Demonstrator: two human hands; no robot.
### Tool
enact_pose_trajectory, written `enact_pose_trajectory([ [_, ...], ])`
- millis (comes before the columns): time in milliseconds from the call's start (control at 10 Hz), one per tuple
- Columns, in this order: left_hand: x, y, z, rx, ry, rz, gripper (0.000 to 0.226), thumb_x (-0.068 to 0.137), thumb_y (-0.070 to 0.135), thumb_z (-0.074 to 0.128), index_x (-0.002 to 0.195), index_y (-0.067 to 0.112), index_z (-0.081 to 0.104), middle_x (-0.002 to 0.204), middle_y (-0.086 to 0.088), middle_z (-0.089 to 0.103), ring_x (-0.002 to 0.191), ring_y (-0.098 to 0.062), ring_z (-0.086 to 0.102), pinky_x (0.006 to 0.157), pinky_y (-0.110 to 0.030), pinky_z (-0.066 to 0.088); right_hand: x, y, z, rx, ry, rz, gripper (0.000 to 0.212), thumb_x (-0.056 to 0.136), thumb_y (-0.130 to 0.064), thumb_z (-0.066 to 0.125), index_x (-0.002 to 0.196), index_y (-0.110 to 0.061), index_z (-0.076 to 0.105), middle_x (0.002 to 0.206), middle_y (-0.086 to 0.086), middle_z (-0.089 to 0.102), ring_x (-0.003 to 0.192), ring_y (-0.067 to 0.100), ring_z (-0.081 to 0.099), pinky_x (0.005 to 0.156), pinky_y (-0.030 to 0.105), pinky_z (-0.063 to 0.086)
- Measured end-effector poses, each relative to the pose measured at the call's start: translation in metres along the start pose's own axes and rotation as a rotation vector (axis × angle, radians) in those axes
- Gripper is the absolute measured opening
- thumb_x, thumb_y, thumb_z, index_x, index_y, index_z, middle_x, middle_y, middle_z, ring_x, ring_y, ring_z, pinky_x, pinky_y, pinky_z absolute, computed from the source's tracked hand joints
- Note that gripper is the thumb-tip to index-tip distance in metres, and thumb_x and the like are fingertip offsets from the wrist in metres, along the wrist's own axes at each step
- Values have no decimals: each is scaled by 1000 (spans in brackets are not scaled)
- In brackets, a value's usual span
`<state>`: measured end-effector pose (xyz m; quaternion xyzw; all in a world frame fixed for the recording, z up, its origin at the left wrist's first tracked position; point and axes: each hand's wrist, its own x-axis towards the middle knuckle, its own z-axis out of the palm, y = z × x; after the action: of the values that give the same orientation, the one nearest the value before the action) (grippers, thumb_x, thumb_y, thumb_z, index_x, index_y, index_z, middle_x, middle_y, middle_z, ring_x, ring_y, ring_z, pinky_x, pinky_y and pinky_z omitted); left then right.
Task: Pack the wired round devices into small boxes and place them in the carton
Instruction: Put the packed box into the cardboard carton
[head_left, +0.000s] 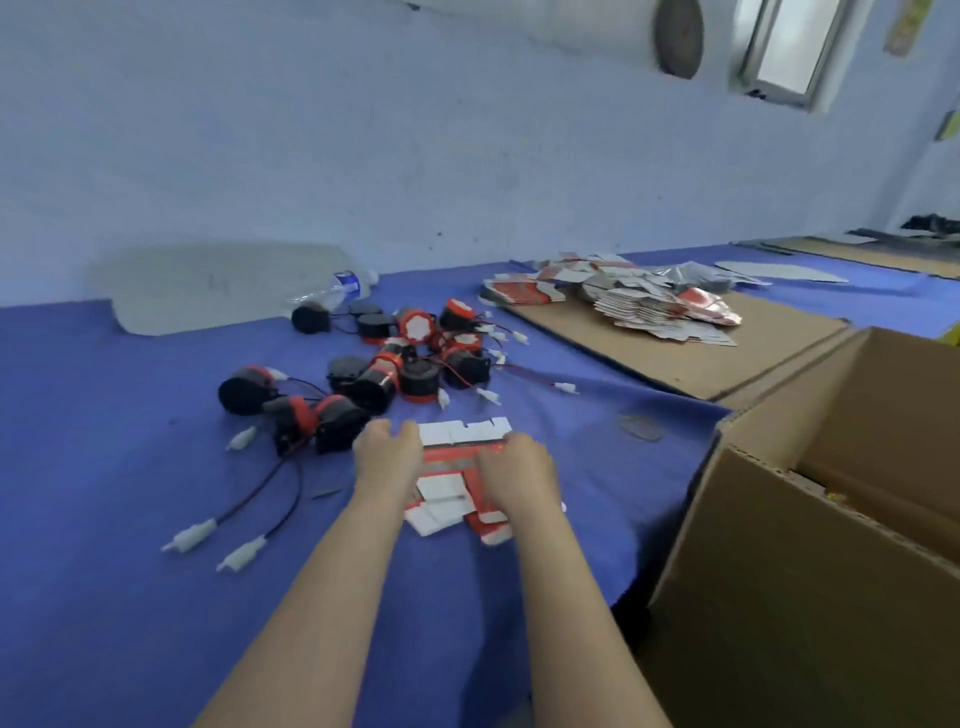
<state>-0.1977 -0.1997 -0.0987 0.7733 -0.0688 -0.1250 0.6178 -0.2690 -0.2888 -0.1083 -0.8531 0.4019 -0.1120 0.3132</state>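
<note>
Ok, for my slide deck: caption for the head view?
Left hand and right hand hold flat small box near round devices.

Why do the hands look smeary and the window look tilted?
Head view: the left hand, right hand and flat box between them are motion-blurred; the wide lens tilts the window near the edge; lighting is soft, without glare.

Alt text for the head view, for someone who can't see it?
Left hand and right hand hold a flattened red-and-white small box over the blue cloth. Wired round devices lie heaped beyond; an open carton stands at right.
</note>
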Motion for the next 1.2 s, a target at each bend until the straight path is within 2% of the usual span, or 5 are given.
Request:
enact_pose_trajectory([
  [100,11,-19,-6,17,-93,-71,36,94,12,41,115,-15,53,104,-30,60,80,-28,52,57,-32,38,7,-6,18,-128,10,74,36,91,-22,40,122,-11,54,132,14,52,122,36,45,102,38,38],
  [300,21,-10,-5,-3,-98,-92,39,98,18,41,129,-6,46,129,-26,53,119,-39,53,97,-43,44,17,-18,24,106,37,20,45,92,-19,45,137,-16,41,137,12,47,124,33,44,100,39,40],
  [700,28,-7,-11,90,-12,-138,49,97,25,40,137,-1,34,138,-25,41,126,-40,42,107,-50,35,29,-12,12,437,55,108,57,92,-15,53,145,-11,33,144,13,39,110,29,53,78,31,41],
  [900,34,24,-36,-105,97,116,50,95,39,46,127,0,49,127,-23,54,114,-37,54,94,-47,48,14,-43,0,571,255,-282,24,92,-8,43,107,-16,59,101,1,66,96,21,60,82,35,48],
  [1200,33,24,-142,-315,594,372,34,91,43,57,103,16,38,91,10,55,82,-9,57,70,-22,46,-34,-162,77,867,89,-568,21,99,-38,45,115,-26,49,109,-4,62,96,10,58,79,13,42],
])
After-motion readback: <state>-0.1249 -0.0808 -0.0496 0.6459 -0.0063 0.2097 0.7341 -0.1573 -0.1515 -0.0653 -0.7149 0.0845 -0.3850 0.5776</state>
